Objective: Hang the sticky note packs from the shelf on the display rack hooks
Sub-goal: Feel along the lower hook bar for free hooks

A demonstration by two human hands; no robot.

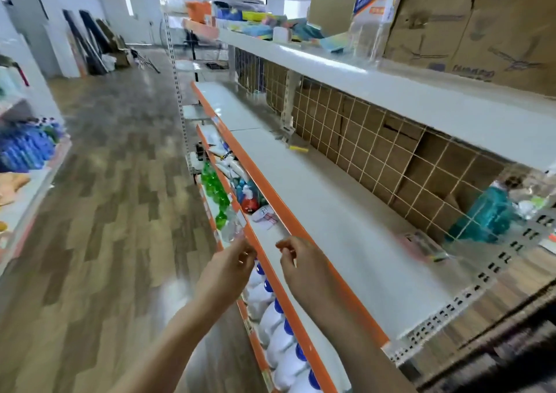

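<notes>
where it lies, pack (422, 245) blurred.

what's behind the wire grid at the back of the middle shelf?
Behind the wire grid, brown cardboard boxes show through the mesh. A blue-green bottle stands near its right end. The upper shelf hides the boxes' tops.

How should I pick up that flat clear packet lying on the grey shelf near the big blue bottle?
The clear packet lies flat on the shelf, so probably pinch its near edge from the aisle side, thumb on top, fingers sliding under. The wire grid blocks the back. The image is blurry, so I can't see a hang tab.
</notes>
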